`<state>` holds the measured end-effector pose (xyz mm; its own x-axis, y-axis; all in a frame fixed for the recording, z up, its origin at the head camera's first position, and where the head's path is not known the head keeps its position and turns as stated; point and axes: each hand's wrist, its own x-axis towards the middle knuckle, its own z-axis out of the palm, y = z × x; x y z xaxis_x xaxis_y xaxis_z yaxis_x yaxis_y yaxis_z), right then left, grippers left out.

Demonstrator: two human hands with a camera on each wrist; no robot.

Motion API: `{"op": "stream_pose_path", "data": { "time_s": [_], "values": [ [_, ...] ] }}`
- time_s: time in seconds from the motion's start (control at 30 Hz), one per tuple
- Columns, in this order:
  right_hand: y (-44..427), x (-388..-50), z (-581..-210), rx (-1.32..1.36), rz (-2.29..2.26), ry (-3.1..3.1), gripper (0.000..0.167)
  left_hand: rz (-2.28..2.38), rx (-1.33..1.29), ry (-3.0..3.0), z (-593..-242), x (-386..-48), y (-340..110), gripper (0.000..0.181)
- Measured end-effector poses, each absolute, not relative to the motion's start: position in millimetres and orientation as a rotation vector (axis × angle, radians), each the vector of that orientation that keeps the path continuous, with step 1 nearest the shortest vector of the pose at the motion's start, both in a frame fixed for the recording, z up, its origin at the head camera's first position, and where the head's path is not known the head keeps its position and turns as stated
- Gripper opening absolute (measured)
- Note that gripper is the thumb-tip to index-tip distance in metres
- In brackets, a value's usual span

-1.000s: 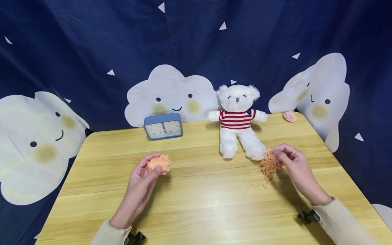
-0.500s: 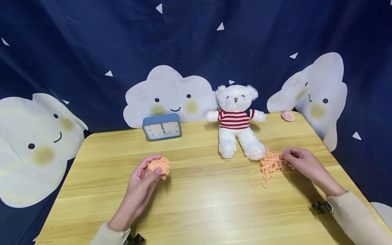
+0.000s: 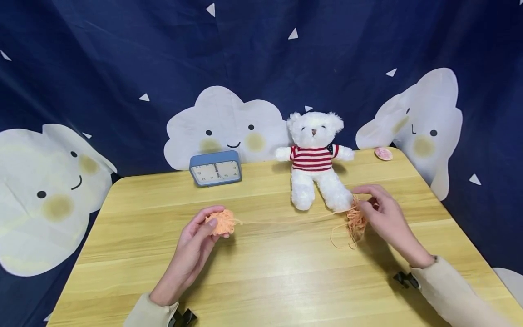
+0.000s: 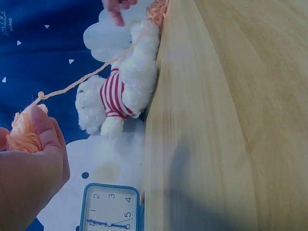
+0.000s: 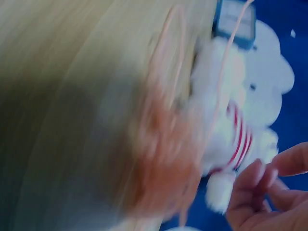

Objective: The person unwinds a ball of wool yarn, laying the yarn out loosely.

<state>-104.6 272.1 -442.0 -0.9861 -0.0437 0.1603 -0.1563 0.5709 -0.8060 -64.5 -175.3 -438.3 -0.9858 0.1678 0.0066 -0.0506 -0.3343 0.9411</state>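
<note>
My left hand (image 3: 195, 250) grips a small ball of orange yarn (image 3: 221, 222), thumb across its near face. In the left wrist view a small knot shows on the yarn strand (image 4: 72, 85) leaving the ball. That strand runs across to a loose, tangled heap of orange yarn (image 3: 356, 220) beside the foot of a white teddy bear (image 3: 316, 154) in a striped shirt. Just right of the heap, my right hand (image 3: 386, 218) hovers with fingers loosely bent and partly covers it in the head view. Between its fingers (image 5: 250, 185) no yarn shows in the blurred right wrist view.
A blue alarm clock (image 3: 215, 169) stands at the back left of the wooden table (image 3: 269, 277). Near the back right corner lies a pink round object (image 3: 383, 154). Behind the table hangs a dark blue curtain (image 3: 253, 50) with cloud faces.
My right hand drew back right from the yarn heap, then came back left over it. My left hand shifted slightly right with the ball. A strand now stretches between ball and heap.
</note>
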Motion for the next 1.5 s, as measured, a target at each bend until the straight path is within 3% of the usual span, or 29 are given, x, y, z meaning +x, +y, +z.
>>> {"op": "stream_pose_path", "data": {
  "time_s": [0.23,0.7,0.93,1.5],
  "values": [
    [208.0,-107.4,-441.5,0.361,1.859,-2.638,0.029,2.434,0.209,1.743,-437.0,-65.6,-170.2,0.039],
    [126.2,-106.5,-448.3,0.905,2.425,-2.59,0.044,2.379,0.187,1.765,-434.7,-65.0,-160.1,0.042],
    [140.8,-102.2,-440.7,0.843,2.247,-2.61,0.021,2.415,0.152,1.786,-435.9,-63.9,-163.7,0.043],
    [233.7,-96.7,-429.1,0.43,1.968,-2.444,0.02,2.45,0.187,1.738,-436.3,-63.3,-174.6,0.043]
  ]
}}
